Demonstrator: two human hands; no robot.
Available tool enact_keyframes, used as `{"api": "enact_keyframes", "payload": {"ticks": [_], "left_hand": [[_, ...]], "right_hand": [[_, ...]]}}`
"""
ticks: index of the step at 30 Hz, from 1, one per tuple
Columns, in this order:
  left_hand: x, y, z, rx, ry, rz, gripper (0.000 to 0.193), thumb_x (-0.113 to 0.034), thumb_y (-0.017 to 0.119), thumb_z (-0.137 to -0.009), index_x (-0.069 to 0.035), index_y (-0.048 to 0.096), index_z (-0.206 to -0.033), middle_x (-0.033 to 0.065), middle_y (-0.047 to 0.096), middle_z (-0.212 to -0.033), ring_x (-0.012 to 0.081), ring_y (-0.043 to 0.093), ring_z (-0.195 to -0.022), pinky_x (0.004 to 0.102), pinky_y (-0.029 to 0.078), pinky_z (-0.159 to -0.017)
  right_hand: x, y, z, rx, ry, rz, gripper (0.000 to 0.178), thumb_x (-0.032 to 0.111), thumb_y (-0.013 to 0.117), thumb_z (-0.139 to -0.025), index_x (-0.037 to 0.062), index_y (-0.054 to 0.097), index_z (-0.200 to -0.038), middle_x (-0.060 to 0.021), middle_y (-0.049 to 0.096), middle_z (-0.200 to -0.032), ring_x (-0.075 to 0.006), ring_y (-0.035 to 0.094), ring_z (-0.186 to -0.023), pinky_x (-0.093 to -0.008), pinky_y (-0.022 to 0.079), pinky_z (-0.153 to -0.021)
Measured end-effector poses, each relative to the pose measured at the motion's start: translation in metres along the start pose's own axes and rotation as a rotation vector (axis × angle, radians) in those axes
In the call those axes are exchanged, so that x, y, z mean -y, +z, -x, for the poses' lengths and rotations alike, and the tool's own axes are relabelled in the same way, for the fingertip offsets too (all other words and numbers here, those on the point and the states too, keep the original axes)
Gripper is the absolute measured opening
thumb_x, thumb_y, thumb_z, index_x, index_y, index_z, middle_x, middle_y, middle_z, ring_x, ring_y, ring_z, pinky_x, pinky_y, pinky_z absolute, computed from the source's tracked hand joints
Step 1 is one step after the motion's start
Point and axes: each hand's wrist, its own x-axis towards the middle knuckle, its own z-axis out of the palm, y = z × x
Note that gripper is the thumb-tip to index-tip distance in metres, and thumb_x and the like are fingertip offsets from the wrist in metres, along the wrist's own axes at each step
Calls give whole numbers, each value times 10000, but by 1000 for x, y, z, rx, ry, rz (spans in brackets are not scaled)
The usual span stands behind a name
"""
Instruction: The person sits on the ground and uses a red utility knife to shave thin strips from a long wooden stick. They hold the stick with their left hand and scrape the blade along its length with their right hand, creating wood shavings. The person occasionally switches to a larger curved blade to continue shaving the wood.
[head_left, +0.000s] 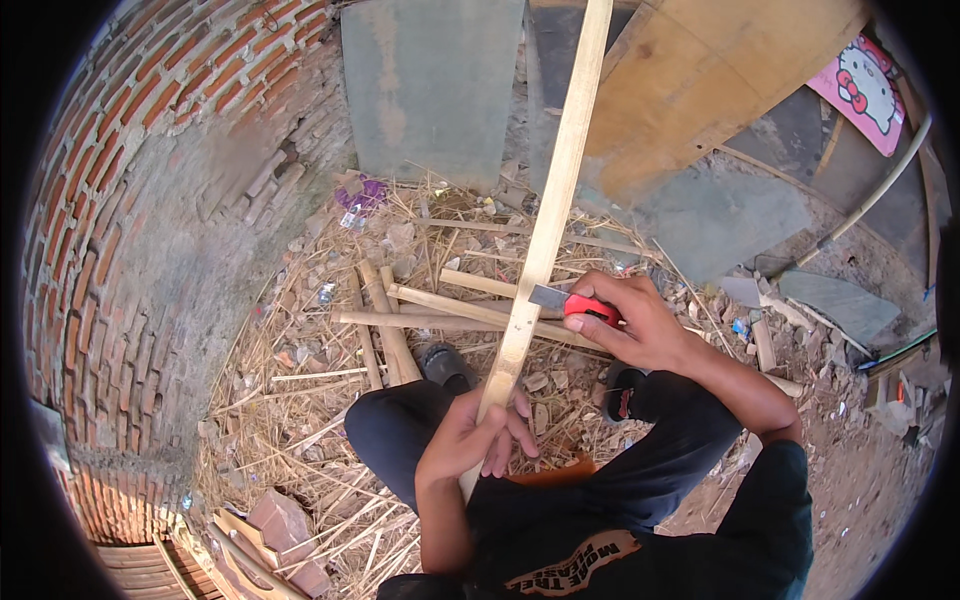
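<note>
A long, pale split bamboo strip (555, 200) slants up from my lap and past the top of the picture. Its lower part is in my left hand (468, 440), with the thumb and fingers closed around it. In my right hand (645, 318) is a red-handled utility knife (592, 308), gripped from the right. Its metal blade points left and meets the right edge of the strip, above my left hand. My right fingers partly cover the knife handle. The strip's lowest end lies between my body and left forearm.
Cut bamboo pieces (440, 318) lie crossed on straw-strewn rubble beyond my feet. A worn brick wall (130, 200) rises on the left. At the back lean a grey-green panel (435, 90), a brown board (690, 80) and a pink cartoon panel (865, 90). A pale pipe (870, 205) curves at right.
</note>
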Motion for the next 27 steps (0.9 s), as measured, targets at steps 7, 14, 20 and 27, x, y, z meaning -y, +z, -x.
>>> {"api": "enact_keyframes", "payload": {"ticks": [7, 14, 20, 27], "left_hand": [[15, 1, -3, -22, -39, 38, 594, -580, 454, -1157, 2, 570, -1156, 183, 729, -729, 146, 550, -384, 256, 404, -362], [21, 4, -10, -112, -54, -26, 651, -641, 476, -1128, -19, 614, -997, 108, 655, -624, 147, 595, -435, 270, 438, -405], [22, 8, -9, -145, -74, -20, 500, -435, 418, -1209, -30, 610, -988, 81, 679, -648, 114, 613, -461, 232, 454, -414], [13, 13, -9, -193, -174, -96, 624, -529, 364, -1197, -42, 585, -875, 90, 630, -588, 115, 542, -398, 240, 405, -385]], "right_hand": [[-8, -15, 10, -7, 74, 235, 262, 286, 722, -1056, 43, 659, -1134, -174, 677, -780, -396, 706, -712, -479, 536, -657], [-31, 26, 30, 25, -245, 443, 244, 347, 725, -1034, 123, 664, -1107, -89, 706, -884, -318, 708, -658, -439, 544, -542], [-28, 34, 29, 48, -256, 482, 252, 335, 719, -1016, 100, 660, -1083, -81, 664, -880, -319, 723, -695, -444, 551, -546], [-21, 39, 30, 34, -272, 552, 273, 342, 725, -1014, 84, 656, -1071, -85, 656, -848, -303, 732, -689, -438, 552, -538]]}}
